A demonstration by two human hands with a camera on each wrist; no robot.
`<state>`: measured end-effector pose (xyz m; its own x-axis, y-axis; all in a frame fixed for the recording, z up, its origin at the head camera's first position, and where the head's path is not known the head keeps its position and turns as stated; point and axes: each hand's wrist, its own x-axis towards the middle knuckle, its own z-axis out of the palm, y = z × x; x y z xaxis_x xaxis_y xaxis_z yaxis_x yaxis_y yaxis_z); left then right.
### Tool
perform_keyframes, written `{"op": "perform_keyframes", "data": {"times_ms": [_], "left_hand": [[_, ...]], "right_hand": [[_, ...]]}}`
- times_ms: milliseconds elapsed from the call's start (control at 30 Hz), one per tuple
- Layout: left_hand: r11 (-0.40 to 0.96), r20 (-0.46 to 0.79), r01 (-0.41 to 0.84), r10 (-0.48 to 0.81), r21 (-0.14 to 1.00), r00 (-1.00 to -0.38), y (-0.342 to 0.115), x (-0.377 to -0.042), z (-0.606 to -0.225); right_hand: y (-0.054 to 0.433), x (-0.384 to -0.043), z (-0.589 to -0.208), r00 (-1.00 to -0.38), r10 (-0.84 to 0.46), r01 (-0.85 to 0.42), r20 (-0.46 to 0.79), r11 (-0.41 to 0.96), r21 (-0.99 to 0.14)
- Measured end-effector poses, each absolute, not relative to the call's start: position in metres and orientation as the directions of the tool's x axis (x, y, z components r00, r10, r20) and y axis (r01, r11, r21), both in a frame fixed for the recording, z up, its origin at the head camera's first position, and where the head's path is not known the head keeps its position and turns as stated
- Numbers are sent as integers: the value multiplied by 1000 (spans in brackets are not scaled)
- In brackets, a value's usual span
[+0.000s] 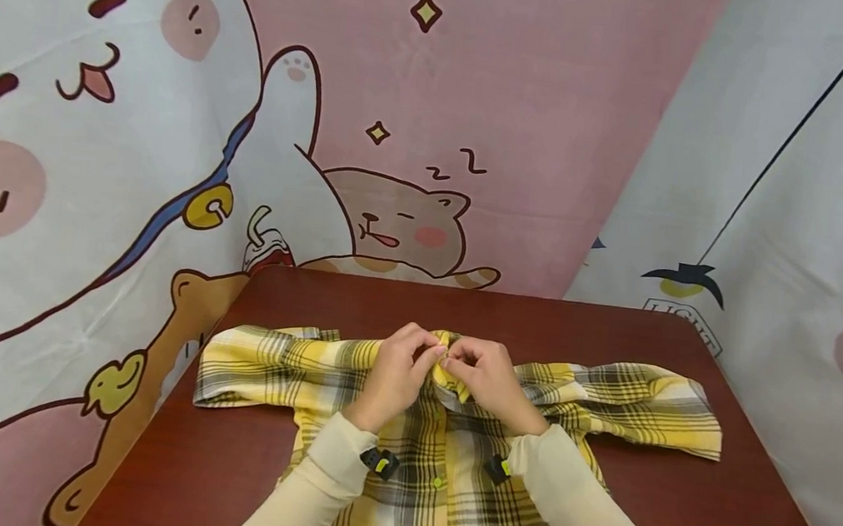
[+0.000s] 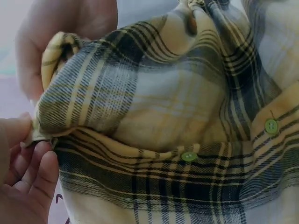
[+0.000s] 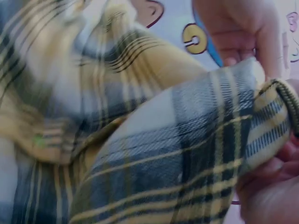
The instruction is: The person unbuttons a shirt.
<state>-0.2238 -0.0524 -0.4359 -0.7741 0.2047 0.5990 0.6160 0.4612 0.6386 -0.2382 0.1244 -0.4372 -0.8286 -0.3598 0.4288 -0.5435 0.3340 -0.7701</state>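
Note:
A yellow, grey and white plaid shirt [image 1: 401, 495] lies front up on the table, both sleeves spread sideways. At its neck, the collar [image 1: 449, 380] is bunched and lifted. My left hand [image 1: 398, 375] pinches the collar edge between thumb and fingers. Close beside it, my right hand [image 1: 492, 379] grips the same collar, fingertips nearly meeting the left ones. In the left wrist view, the left fingers [image 2: 39, 179] hold a corner of the cloth, and a green button [image 2: 188, 157] shows along the placket. The right wrist view has the right hand [image 3: 275, 191] under the folded collar cloth.
The dark red-brown table [image 1: 223, 463] carries the shirt, whose left sleeve [image 1: 247, 365] and right sleeve [image 1: 657, 409] reach toward its sides. Cartoon-printed cloth [image 1: 524, 122] hangs behind and beside the table. Both wrists wear small black cameras.

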Motion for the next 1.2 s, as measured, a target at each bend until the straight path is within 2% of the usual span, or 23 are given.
{"op": "perform_keyframes", "data": {"times_ms": [133,267,367,500,567,667,733,800,867,967,1033,1100,1200], "left_hand": [[451,592,634,252,629,-766,-55,-222,-433],[445,517,618,339,648,-786,-62,-223,-430],[458,479,633,416,624,-773,-66,-226,-426],[524,494,695,489,493,-719,-67,-227,-422],[579,522,708,489,405,-699,-65,-226,-421],[650,557,677,439,345,-705,-60,-223,-422],[696,560,631,388,343,-732,-56,-221,-421],[722,540,585,345,370,-767,-53,-219,-421],[729,501,540,310,421,-808,-51,-217,-420],[717,438,488,278,498,-855,-50,-215,-419],[701,413,473,272,534,-869,-51,-215,-418],[688,412,477,274,548,-869,-53,-215,-417],[656,419,496,288,569,-861,-57,-217,-417]], "right_hand": [[124,-237,-431,-899,-345,-365,270,248,-897],[126,-235,-434,-894,-407,-246,187,96,-965],[128,-236,-439,-867,-460,-226,191,23,-974],[127,-237,-440,-851,-484,-234,207,-4,-972],[125,-237,-439,-862,-465,-234,200,15,-972],[121,-234,-438,-897,-397,-257,192,117,-959],[117,-230,-437,-915,-342,-303,214,229,-925],[114,-226,-437,-910,-297,-384,289,346,-856],[113,-223,-437,-874,-288,-484,392,445,-754],[112,-222,-437,-776,-307,-615,551,560,-555],[112,-224,-437,-711,-333,-666,619,603,-440],[114,-226,-438,-668,-353,-694,655,614,-377],[116,-229,-437,-677,-359,-698,643,591,-404]]}}
